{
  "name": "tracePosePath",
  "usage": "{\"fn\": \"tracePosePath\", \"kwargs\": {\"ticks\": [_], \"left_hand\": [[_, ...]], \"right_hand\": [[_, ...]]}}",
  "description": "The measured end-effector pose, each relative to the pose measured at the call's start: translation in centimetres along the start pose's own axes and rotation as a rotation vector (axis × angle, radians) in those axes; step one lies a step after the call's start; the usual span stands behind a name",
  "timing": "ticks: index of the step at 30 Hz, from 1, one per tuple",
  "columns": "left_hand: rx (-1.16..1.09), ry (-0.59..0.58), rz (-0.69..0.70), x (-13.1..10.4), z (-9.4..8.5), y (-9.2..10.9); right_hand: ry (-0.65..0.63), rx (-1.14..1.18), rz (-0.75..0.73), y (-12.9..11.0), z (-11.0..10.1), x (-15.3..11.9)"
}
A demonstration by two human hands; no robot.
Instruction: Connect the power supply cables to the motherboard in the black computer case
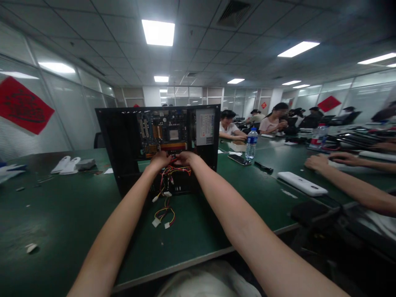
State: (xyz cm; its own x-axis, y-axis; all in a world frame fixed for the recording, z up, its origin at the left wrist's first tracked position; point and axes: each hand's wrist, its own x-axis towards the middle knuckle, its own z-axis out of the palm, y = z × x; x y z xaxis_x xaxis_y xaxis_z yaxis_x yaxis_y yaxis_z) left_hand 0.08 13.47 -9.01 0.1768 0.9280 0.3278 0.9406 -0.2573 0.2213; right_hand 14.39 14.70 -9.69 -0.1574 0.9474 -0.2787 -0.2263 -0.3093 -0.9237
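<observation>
Both hands are reaching into the open computer case [123,144] standing upright on the green table [62,214]. The left hand [160,159] and right hand [185,157] are meeting, fingers pinching the wire bundle [173,169] just below the motherboard [163,132]; loose connectors [161,220] are dangling beneath them

Matt black metal case [119,148], matt green table [62,214] (cloth-like).
</observation>
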Motion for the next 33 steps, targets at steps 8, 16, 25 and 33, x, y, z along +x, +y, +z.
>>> {"fn": "tracePosePath", "kwargs": {"ticks": [8,16,25,33], "left_hand": [[0.013,0.054,-0.002,-0.7,-0.6,0.4],[-0.006,0.078,0.019,-0.5,-0.4,0.3],[-0.038,0.065,0.035,-1.2,-0.9,0.7],[-0.045,0.066,0.072,-1.0,-1.1,0.6]], "right_hand": [[0.077,-0.003,0.010,0.1,0.3,-0.2],[0.135,-0.003,-0.014,0.4,0.8,-0.2],[0.105,0.017,0.002,0.1,0.6,-0.2],[0.094,0.000,-0.017,0.4,0.4,0.7]]}}
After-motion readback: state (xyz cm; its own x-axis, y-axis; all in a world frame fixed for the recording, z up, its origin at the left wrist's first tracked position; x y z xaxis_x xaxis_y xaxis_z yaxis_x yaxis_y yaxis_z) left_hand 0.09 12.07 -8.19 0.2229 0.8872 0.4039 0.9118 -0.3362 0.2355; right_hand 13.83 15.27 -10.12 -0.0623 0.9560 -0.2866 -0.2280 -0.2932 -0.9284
